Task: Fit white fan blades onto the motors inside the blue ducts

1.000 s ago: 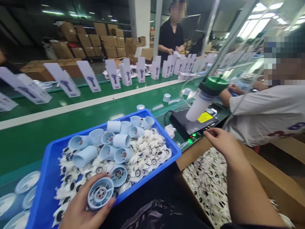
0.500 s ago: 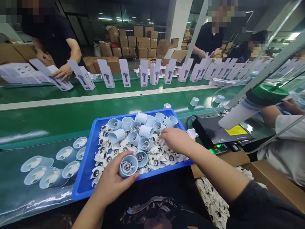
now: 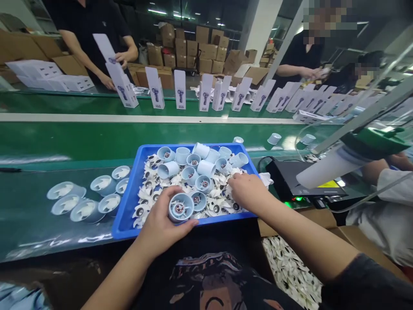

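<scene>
My left hand is wrapped round a pale blue fan housing, a round cup with its open end facing up and a reddish-brown motor part inside. Over the right side of the blue tray, my right hand has its fingers curled down among white fan blades. Its fingertips are partly hidden, and what they pinch cannot be made out. Several more blue housings lie on top of the blades in the tray. To the left stand several housings with white blades inside.
A black box with green lights and a white cylinder with a green cap are at the right. An open carton of white blades sits below. White boxes line the far side of the green belt, where co-workers stand.
The camera view has shifted, moving the tray rightward and upward in the picture. My hands stay nearly the same relative to the tray. A co-worker at far left now handles a different upright white box.
</scene>
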`<action>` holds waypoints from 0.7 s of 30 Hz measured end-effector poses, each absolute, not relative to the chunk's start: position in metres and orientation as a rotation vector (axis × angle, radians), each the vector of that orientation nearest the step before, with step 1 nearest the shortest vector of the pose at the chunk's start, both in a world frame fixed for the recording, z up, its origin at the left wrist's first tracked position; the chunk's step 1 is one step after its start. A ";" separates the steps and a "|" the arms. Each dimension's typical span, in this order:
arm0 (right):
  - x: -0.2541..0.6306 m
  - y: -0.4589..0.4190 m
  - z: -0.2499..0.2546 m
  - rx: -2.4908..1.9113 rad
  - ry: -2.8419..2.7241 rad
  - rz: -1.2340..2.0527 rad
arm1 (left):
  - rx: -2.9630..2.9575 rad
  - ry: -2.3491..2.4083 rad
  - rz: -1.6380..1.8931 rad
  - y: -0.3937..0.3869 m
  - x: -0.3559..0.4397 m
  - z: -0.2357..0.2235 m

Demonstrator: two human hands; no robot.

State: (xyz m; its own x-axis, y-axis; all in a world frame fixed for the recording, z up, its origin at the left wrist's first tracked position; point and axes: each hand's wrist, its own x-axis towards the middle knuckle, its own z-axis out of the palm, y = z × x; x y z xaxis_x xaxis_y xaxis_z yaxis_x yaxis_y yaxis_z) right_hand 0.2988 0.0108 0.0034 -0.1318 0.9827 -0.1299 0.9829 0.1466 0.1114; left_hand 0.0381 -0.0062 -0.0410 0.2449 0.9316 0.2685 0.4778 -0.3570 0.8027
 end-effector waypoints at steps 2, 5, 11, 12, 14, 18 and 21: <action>0.293 0.006 0.012 1.972 2.353 -0.022 | 1.937 1.259 0.971 -0.014 0.041 -0.035; 0.279 -0.010 0.029 1.844 2.730 -0.214 | 2.046 1.206 0.935 -0.021 0.046 -0.028; 0.244 -0.036 0.031 1.397 3.378 -0.309 | 2.288 1.121 1.005 -0.025 0.053 -0.024; 0.240 -0.037 0.028 1.418 3.336 -0.192 | 2.310 1.133 1.020 -0.026 0.054 -0.024; 0.234 -0.036 0.026 1.465 3.272 -0.022 | 2.340 1.165 1.059 -0.027 0.054 -0.024; 0.225 -0.032 0.029 1.534 3.259 -0.122 | 2.409 1.162 1.255 -0.031 0.054 -0.027; 0.219 -0.029 0.031 1.569 3.254 -0.339 | 2.423 1.209 1.381 -0.033 0.054 -0.029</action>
State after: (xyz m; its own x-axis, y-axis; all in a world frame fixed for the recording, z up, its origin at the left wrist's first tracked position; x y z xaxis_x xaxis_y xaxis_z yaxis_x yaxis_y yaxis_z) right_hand 0.2185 -0.0290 0.0308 -0.5317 0.7743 0.3431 0.6870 0.6312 -0.3599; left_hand 0.0542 -0.0334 -0.0291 0.2732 0.6786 0.6818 0.5861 -0.6795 0.4414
